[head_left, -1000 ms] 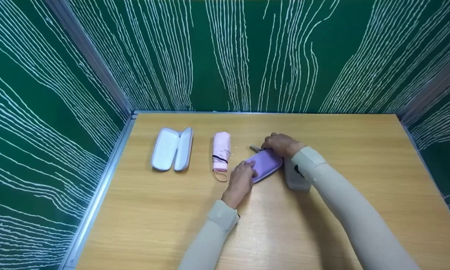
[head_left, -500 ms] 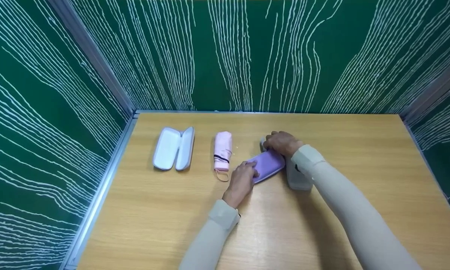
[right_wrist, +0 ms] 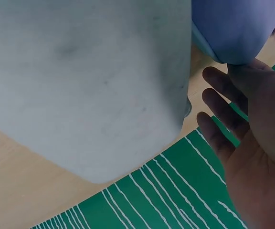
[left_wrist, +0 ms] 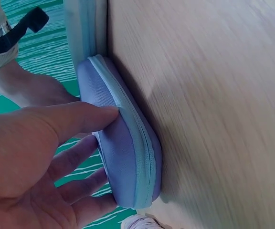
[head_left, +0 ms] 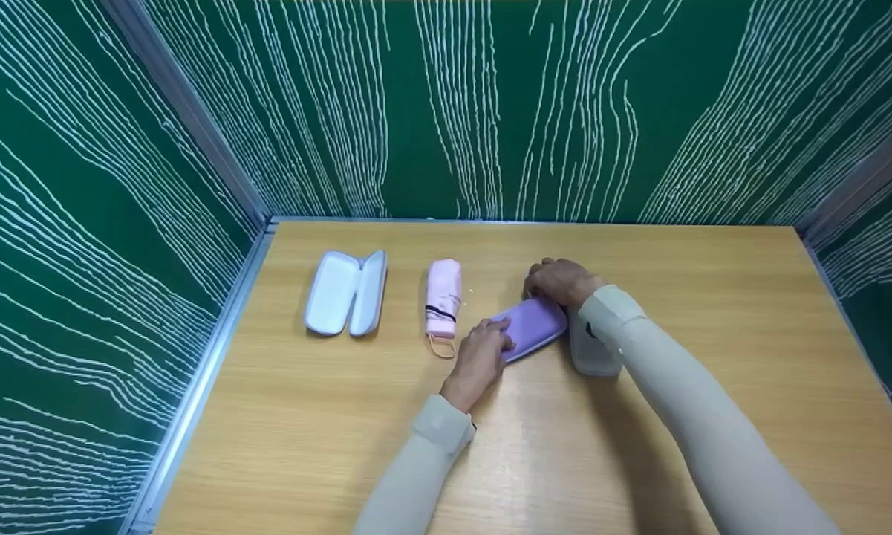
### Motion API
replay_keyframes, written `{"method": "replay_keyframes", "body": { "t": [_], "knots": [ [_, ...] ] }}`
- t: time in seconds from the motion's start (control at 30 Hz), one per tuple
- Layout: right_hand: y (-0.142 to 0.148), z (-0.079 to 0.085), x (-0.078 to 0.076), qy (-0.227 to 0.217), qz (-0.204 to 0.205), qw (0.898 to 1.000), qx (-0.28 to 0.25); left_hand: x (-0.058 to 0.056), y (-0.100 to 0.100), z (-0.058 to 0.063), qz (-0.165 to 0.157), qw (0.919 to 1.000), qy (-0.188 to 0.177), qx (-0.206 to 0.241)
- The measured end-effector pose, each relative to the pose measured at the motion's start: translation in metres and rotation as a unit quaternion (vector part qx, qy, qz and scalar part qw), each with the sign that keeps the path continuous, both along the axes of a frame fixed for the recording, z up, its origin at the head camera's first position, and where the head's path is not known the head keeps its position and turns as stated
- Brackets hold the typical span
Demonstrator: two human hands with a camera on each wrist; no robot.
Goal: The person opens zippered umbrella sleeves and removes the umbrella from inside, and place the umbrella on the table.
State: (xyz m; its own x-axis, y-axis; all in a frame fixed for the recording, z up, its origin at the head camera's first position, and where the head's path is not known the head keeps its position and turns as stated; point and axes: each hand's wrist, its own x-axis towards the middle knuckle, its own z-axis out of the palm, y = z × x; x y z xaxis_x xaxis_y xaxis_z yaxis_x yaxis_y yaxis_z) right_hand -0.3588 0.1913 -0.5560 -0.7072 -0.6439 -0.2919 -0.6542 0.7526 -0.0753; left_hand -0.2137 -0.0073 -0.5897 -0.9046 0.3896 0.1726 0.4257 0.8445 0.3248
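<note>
A purple zip case with a pale blue zipper band lies slanted near the middle of the table. My left hand grips its near left end; in the left wrist view the thumb presses one face and the other fingers lie behind. At the far right end is my right hand. In the right wrist view its thumb and index finger pinch the rounded tip of the purple case, while the other fingers spread loosely. Whatever sits between those fingertips is hidden. A whitish-grey case lies partly under the right wrist.
An opened white hard case lies at the back left. Between it and my left hand is a pink folded umbrella with a wrist loop. Green walls with white wavy lines enclose the wooden table behind and at both sides.
A small grey piece beyond the purple case has shifted right and gone out of sight behind my right hand. Both hands stay nearly in place; the head view has drifted slightly.
</note>
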Motion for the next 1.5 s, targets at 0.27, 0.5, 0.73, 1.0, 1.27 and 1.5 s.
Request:
{"method": "replay_keyframes", "body": {
  "t": [0.27,0.5,0.73,1.0,1.27,1.5],
  "knots": [
    [0.007,0.004,0.004,-0.024,-0.028,0.999,0.012,0.002,0.004,0.001,-0.007,0.9999,0.004,0.006],
    [0.015,-0.001,0.006,0.033,0.010,0.999,0.008,0.002,0.006,0.000,-0.012,0.9998,0.013,0.002],
    [0.022,-0.005,0.009,0.070,0.028,0.997,0.017,0.003,0.002,0.001,-0.004,1.0000,0.007,0.006],
    [0.026,-0.008,0.021,0.140,0.036,0.987,0.070,0.002,0.001,-0.001,0.000,0.9995,0.026,-0.017],
    [0.032,-0.008,0.033,0.156,0.020,0.986,0.052,0.003,0.000,-0.006,0.008,0.9996,0.023,0.010],
    [0.036,-0.009,0.042,0.159,0.005,0.987,0.008,0.005,0.003,-0.007,0.012,0.9992,0.030,0.023]
  ]
}}
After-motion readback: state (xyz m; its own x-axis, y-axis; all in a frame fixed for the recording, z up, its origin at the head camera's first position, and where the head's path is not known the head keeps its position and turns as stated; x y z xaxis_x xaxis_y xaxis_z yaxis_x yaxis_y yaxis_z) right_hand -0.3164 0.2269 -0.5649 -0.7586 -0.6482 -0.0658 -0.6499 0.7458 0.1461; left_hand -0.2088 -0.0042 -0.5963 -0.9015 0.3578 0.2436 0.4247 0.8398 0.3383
